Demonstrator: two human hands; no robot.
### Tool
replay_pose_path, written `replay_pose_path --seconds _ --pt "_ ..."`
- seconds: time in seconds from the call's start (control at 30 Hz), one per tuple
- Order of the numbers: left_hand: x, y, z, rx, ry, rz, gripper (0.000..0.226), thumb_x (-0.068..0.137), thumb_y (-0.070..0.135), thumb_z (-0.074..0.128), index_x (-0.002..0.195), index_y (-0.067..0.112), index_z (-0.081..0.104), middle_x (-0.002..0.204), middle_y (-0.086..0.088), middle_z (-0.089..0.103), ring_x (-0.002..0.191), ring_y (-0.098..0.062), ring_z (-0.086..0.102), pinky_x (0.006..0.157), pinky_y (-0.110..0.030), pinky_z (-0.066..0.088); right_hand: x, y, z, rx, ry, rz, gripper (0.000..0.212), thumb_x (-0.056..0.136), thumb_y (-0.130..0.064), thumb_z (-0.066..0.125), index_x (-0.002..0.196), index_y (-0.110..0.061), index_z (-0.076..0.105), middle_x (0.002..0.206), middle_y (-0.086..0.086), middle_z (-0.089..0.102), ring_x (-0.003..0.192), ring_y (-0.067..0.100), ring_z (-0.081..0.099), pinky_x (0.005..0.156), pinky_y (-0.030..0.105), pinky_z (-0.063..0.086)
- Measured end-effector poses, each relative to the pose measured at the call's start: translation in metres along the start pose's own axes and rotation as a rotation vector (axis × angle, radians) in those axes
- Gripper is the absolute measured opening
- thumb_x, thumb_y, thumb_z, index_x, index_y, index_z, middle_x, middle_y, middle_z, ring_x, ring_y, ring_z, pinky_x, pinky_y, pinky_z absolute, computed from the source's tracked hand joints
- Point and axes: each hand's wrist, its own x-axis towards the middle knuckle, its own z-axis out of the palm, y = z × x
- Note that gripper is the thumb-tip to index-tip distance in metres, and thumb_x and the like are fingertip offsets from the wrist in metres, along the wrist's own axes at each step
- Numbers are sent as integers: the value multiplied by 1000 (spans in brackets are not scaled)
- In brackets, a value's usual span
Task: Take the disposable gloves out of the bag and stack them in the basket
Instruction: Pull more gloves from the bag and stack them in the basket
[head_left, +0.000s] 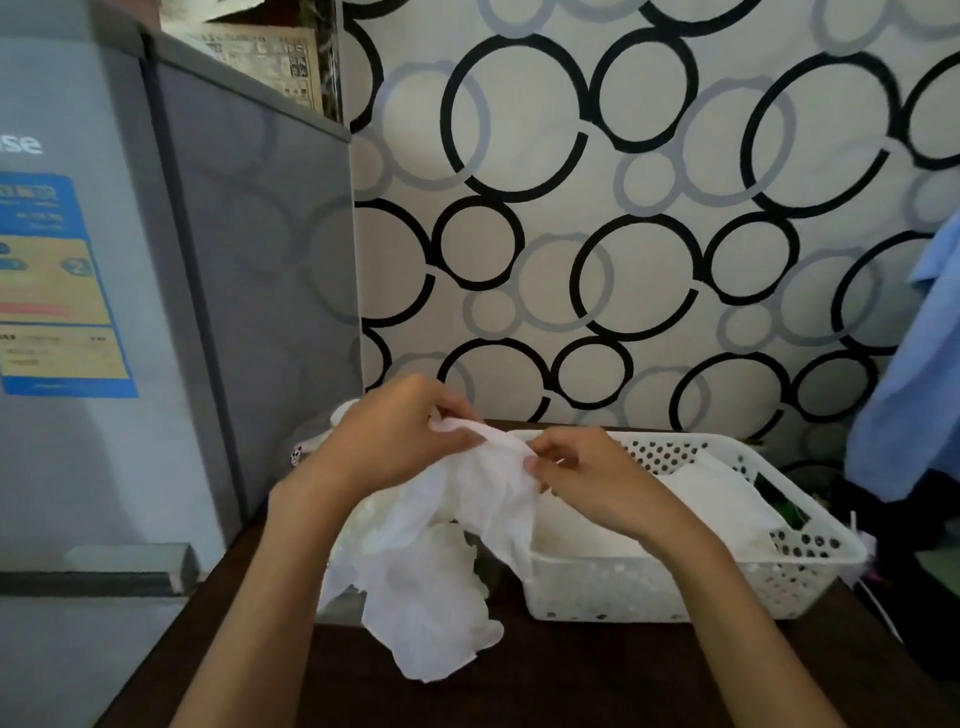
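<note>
At lower centre, the left hand (400, 441) and right hand (576, 475) each pinch the top edge of a thin translucent white disposable glove (447, 582), fingers clamped on it. The glove hangs just left of the white perforated plastic basket (779, 582), which holds stacked white gloves (722, 499) on the dark brown table (571, 675).

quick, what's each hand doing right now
Left hand: pinching the top edge of a clear disposable glove.
Right hand: pinching the same glove, beside the white basket.
</note>
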Motion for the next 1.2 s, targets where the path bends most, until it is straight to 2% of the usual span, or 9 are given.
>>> replay_pose_path --seconds 0.17,0.27,0.37,0.57,0.7,0.87,0.93,1.07,1.2 --pt "4 8 8 -33 200 20 17 89 33 63 103 25 70 119 13 61 112 -10 51 98 -37 44 8 4 5 546 114 118 19 95 -28 51 105 -19 64 104 2 69 100 19 65 90 31 52" --pt "5 14 10 -190 311 -15 16 89 41 60 90 28 69 89 12 71 84 -11 65 79 -44 55 6 1 2 646 110 89 60 69 -66 62 115 -28 61 113 -2 68 106 17 64 95 42 49" --pt "5 16 9 -242 392 -45 16 88 43 62 89 30 71 79 14 71 77 -8 67 74 -43 57 -3 -7 -2 503 26 -37 79 60 -64 75 128 -37 45 121 -17 59 109 3 59 92 32 52" --pt "5 5 9 -347 315 -101 18 88 40 64 81 25 71 71 9 71 70 -11 68 72 -44 58 -8 -6 -14 319 292 -140 7 88 -24 65 93 -24 71 86 -7 74 79 4 69 66 15 54" --pt "5 2 9 -402 228 -107 27 87 43 62 84 17 72 74 2 70 70 -17 67 66 -37 56 -10 4 -32 461 281 -99 12 91 -21 61 87 -27 71 75 -11 73 70 0 66 63 13 51" --pt "8 11 19 -468 223 -54 21 93 34 58 88 20 72 76 1 72 65 -13 65 64 -30 53 -2 9 -21 620 193 46 38 87 -54 57 111 -26 65 112 -3 68 108 16 63 97 41 49" --pt "10 14 21 -469 247 -55 21 94 34 56 93 22 73 76 4 72 66 -11 66 65 -30 55 -5 7 -21 565 97 13 54 72 -60 66 114 -26 63 110 -6 69 103 13 66 90 36 53" --pt "10 8 20 -473 168 -76 32 95 36 54 92 10 72 78 -7 72 69 -21 69 70 -39 58 -12 8 -34 533 152 11 29 74 -28 75 102 -20 71 93 -4 74 83 11 70 66 25 56" --pt "6 5 16 -566 -50 -65 26 95 29 54 99 12 72 87 -4 75 73 -10 71 64 -14 51 -17 18 -55 699 186 14 26 66 -28 70 87 -13 72 85 -1 74 75 9 67 61 21 51"
